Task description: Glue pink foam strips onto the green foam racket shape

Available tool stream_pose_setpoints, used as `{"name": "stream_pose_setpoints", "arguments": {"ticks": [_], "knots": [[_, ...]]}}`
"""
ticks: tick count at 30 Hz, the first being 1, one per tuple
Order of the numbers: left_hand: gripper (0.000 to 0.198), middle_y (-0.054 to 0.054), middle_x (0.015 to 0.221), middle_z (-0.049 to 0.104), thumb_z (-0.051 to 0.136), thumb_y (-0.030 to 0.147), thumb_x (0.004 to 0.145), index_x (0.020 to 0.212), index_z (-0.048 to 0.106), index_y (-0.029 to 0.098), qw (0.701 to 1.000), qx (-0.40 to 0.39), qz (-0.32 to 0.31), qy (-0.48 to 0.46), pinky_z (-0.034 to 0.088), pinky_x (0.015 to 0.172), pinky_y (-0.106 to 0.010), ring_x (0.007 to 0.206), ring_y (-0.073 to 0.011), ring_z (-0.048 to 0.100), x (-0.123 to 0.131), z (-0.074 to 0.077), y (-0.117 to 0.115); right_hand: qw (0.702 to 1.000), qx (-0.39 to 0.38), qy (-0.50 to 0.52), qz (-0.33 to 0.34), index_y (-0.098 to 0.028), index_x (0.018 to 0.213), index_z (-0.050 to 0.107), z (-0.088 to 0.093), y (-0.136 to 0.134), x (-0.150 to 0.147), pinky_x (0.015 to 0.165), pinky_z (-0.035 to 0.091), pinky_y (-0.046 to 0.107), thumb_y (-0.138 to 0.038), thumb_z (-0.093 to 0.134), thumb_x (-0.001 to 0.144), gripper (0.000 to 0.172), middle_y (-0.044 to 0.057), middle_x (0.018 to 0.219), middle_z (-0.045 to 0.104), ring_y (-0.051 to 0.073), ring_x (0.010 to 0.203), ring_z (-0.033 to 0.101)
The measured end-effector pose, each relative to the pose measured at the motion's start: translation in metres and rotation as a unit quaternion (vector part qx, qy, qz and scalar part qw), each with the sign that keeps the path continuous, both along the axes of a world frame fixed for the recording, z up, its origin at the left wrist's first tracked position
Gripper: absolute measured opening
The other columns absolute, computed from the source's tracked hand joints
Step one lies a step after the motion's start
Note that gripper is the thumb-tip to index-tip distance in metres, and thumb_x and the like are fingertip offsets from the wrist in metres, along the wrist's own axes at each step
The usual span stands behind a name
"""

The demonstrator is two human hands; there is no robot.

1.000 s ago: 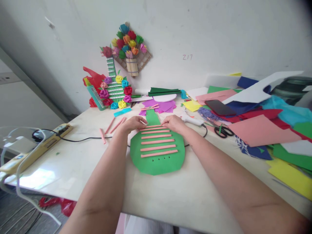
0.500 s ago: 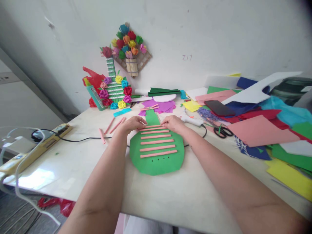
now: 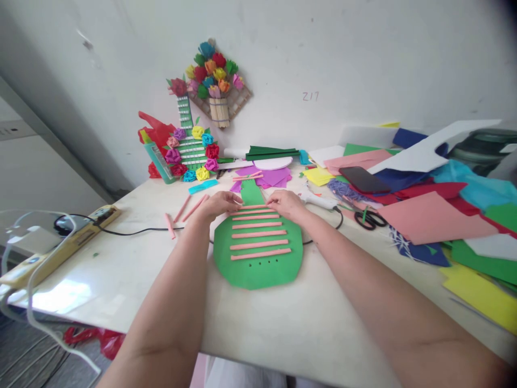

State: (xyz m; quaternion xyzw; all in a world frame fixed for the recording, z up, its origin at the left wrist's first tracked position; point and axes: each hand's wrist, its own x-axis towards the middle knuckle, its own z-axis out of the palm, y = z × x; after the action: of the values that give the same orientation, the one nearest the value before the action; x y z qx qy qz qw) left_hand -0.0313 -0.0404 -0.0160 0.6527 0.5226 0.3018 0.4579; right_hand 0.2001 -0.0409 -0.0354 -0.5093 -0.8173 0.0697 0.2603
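Observation:
A green guitar-shaped paper cutout point(image 3: 258, 276) lies flat on the table, its neck pointing away from me. Several pink paper rolls point(image 3: 260, 244) cross its body in rows, with small dark holes below the lowest one. Where neck meets body, my left hand point(image 3: 222, 205) pinches the left end of the topmost pink paper roll point(image 3: 255, 207). The fingers of my right hand point(image 3: 285, 203) are closed on that roll's right end. Fingertips partly cover both ends. Loose pink rolls point(image 3: 194, 208) lie left of my left hand, and others rest near the neck's tip.
A white glue gun point(image 3: 319, 200) and black-handled scissors point(image 3: 370, 219) lie to the right, near a phone point(image 3: 364, 179) and piled coloured paper point(image 3: 436, 216). At left is a power strip point(image 3: 91, 229) with cables. A flower-decorated paper guitar point(image 3: 193, 150) and glue bottle point(image 3: 159, 161) stand behind.
The green cutout has shifted and turned slightly, its lower end moving a little left. Both hands stay at the ends of the top pink roll.

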Motion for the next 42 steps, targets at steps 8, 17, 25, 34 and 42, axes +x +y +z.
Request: {"name": "stream_pose_setpoints", "arguments": {"ticks": [8, 17, 25, 34, 42], "knots": [[0.029, -0.001, 0.061, 0.062, 0.071, 0.02, 0.052, 0.078, 0.061, 0.013, 0.999, 0.038, 0.023, -0.001, 0.041, 0.054, -0.023, 0.054, -0.0109, 0.056, -0.001, -0.001, 0.001, 0.998, 0.013, 0.058, 0.012, -0.022, 0.088, 0.068, -0.005, 0.007, 0.001, 0.073, 0.044, 0.025, -0.019, 0.056, 0.072, 0.02, 0.001, 0.09, 0.069, 0.015, 0.08, 0.061], [0.028, -0.002, 0.06, 0.061, 0.07, 0.023, 0.055, 0.078, 0.06, 0.012, 0.999, 0.04, 0.022, 0.005, 0.04, 0.05, -0.023, 0.051, -0.0111, 0.055, -0.001, -0.005, 0.002, 0.999, -0.015, 0.037, 0.006, -0.023, 0.088, 0.069, -0.006, 0.003, -0.001, 0.076, 0.045, 0.027, -0.024, 0.057, 0.073, 0.02, 0.001, 0.092, 0.069, 0.016, 0.086, 0.061], [0.031, -0.002, 0.06, 0.064, 0.068, 0.029, 0.058, 0.082, 0.058, 0.012, 0.996, 0.081, 0.02, -0.002, 0.04, 0.055, -0.023, 0.057, -0.0124, 0.057, 0.001, -0.004, -0.001, 0.998, -0.023, 0.053, -0.009, -0.023, 0.089, 0.069, -0.009, 0.006, -0.002, 0.076, 0.045, 0.026, -0.025, 0.055, 0.075, 0.021, 0.0, 0.093, 0.069, 0.016, 0.086, 0.061], [0.029, -0.004, 0.063, 0.065, 0.063, 0.036, 0.065, 0.081, 0.056, 0.013, 0.99, 0.129, 0.036, -0.053, 0.029, 0.044, -0.02, 0.043, -0.0052, 0.039, 0.001, 0.0, -0.006, 0.962, 0.036, -0.135, -0.235, -0.016, 0.093, 0.067, 0.053, -0.003, 0.036, 0.076, 0.043, 0.035, -0.028, 0.048, 0.077, 0.028, 0.015, 0.095, 0.066, 0.027, 0.091, 0.059], [0.03, -0.003, 0.065, 0.063, 0.067, 0.037, 0.064, 0.077, 0.054, 0.013, 0.987, 0.05, 0.003, -0.153, 0.03, 0.04, -0.018, 0.041, -0.004, 0.043, -0.002, -0.013, 0.003, 0.903, -0.196, -0.248, -0.292, -0.015, 0.101, 0.064, 0.057, 0.007, 0.082, 0.077, 0.044, 0.041, -0.029, 0.054, 0.071, 0.035, 0.017, 0.112, 0.058, 0.031, 0.102, 0.055]]}}
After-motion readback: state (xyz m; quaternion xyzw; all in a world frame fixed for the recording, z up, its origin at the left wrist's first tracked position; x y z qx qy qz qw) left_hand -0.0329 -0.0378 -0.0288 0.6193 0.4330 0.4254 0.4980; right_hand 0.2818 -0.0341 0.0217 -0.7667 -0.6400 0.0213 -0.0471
